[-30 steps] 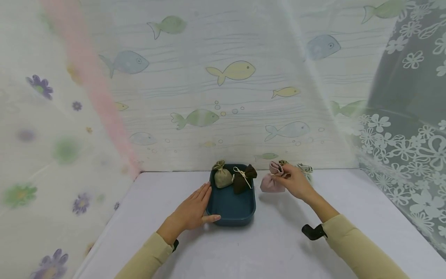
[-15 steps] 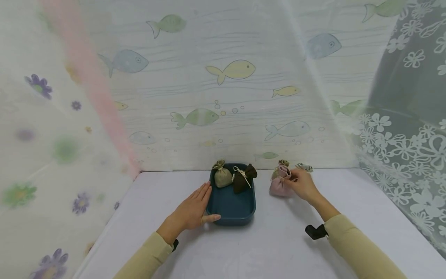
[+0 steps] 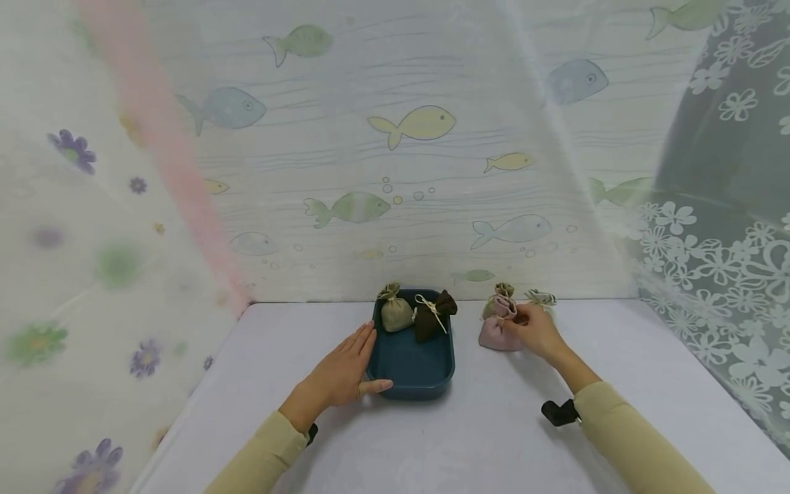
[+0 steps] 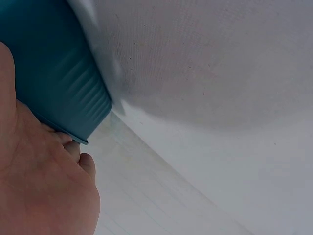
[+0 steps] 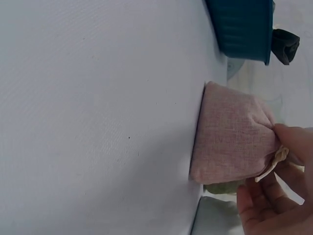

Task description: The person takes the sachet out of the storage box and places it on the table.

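White table (image 3: 494,439), fish-print curtain (image 3: 420,165) up top. One blue bin (image 3: 412,365) lower center, two pouches (image 3: 396,315) inside. One pink pouch (image 3: 496,335) right of it, pinched by the right hand (image 3: 538,331), two others (image 3: 542,297) behind. Left hand (image 3: 341,367) rests straight-fingered against the bin, unclenched.

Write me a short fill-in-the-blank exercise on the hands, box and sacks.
1. The left hand touches the box, which has ____ sacks visible inside.
2. The gripped sack in the right hand is coloured ____.
3. In the head view, the brown sack lies to the ____ of the beige sack.

Missing words: two; pink; right.
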Demonstrator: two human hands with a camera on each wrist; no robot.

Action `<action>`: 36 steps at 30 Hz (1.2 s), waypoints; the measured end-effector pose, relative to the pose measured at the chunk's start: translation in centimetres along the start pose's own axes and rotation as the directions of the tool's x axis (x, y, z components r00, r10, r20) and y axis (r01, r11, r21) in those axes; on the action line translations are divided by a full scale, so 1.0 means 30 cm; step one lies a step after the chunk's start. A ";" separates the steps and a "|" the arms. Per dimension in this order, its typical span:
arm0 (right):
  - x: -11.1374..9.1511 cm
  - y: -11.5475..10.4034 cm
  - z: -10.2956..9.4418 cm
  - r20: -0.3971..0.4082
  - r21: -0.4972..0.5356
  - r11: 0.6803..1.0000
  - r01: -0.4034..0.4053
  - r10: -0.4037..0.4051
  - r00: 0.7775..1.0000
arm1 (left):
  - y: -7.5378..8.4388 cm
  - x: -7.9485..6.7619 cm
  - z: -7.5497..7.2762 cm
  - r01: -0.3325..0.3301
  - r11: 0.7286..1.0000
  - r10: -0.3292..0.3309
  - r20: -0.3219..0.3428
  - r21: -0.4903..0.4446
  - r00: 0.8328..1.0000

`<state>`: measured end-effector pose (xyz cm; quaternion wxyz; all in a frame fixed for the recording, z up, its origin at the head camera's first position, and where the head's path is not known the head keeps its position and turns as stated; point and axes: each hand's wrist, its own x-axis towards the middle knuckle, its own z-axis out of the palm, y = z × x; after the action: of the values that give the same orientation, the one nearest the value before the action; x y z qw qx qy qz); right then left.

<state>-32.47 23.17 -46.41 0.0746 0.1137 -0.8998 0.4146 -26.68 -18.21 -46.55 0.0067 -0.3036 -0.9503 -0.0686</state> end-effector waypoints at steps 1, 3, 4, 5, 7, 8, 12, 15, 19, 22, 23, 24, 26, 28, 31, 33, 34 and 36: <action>-0.004 -0.001 -0.002 -0.003 -0.002 1.000 0.005 -0.005 1.000 | -0.001 0.000 0.001 0.005 1.000 -0.005 0.007 0.011 1.000; -0.012 -0.001 -0.008 -0.019 -0.014 1.000 0.015 -0.015 1.000 | -0.001 0.001 0.004 0.014 1.000 -0.014 0.017 0.024 1.000; -0.018 -0.004 -0.012 -0.028 -0.016 1.000 0.020 -0.020 0.999 | -0.001 0.001 0.005 0.018 1.000 -0.019 0.020 0.026 1.000; -0.024 -0.007 -0.016 -0.035 -0.020 0.999 0.025 -0.026 0.999 | -0.002 0.002 0.007 0.022 0.999 -0.023 0.024 0.026 0.999; -0.038 -0.011 -0.024 -0.045 -0.032 0.999 0.027 -0.028 0.999 | -0.004 0.003 0.011 0.026 0.999 -0.027 0.026 0.026 0.999; -0.045 -0.014 -0.029 -0.049 -0.037 0.999 0.025 -0.027 0.998 | -0.005 0.003 0.014 0.027 0.999 -0.028 0.025 0.027 0.999; -0.072 -0.021 -0.048 -0.053 -0.057 0.998 0.017 -0.020 0.998 | -0.005 0.003 0.020 0.027 0.999 -0.028 0.017 0.045 0.999; -0.090 -0.028 -0.064 -0.061 -0.064 0.998 0.021 -0.024 0.998 | 0.000 0.001 0.013 0.023 0.998 -0.025 0.021 0.058 0.999; -0.108 -0.038 -0.083 -0.075 -0.068 0.997 0.028 -0.033 0.997 | 0.013 -0.002 -0.010 0.016 0.999 -0.017 0.026 0.035 1.000; -0.116 -0.049 -0.092 -0.079 -0.064 0.997 0.030 -0.035 0.996 | 0.019 -0.004 -0.024 0.010 1.000 -0.010 0.022 0.015 1.000; -0.118 -0.053 -0.094 -0.077 -0.062 0.998 0.033 -0.038 0.996 | 0.019 -0.005 -0.025 0.012 1.000 -0.012 0.025 0.022 1.000; -0.121 -0.058 -0.095 -0.076 -0.056 0.998 0.035 -0.040 0.996 | 0.018 -0.005 -0.024 0.013 0.999 -0.014 0.026 0.029 1.000; -0.127 -0.068 -0.096 -0.074 -0.048 0.998 0.044 -0.047 0.996 | 0.014 -0.006 -0.016 0.013 0.999 -0.013 0.015 0.031 1.000; -0.134 -0.079 -0.092 -0.073 -0.046 0.997 0.058 -0.061 0.995 | 0.008 -0.005 -0.005 0.017 0.999 -0.017 0.007 0.034 1.000; -0.141 -0.092 -0.082 -0.081 -0.046 0.995 0.084 -0.087 0.993 | 0.019 -0.010 -0.015 0.028 0.999 -0.029 0.022 0.038 0.999; -0.144 -0.106 -0.073 -0.085 -0.048 0.994 0.097 -0.100 0.991 | 0.028 -0.012 -0.028 0.031 0.999 -0.032 0.034 0.032 0.999; -0.144 -0.112 -0.068 -0.084 -0.045 0.994 0.103 -0.106 0.991 | 0.034 -0.013 -0.037 0.032 0.999 -0.033 0.039 0.025 0.999; -0.146 -0.130 -0.058 -0.080 -0.031 0.993 0.118 -0.120 0.990 | 0.035 -0.012 -0.041 0.022 1.000 -0.023 0.032 0.010 0.999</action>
<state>-27.16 22.66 -43.44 0.1375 0.1492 -0.8930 0.4018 -25.81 -17.74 -45.21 -0.0080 -0.2939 -0.9540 -0.0594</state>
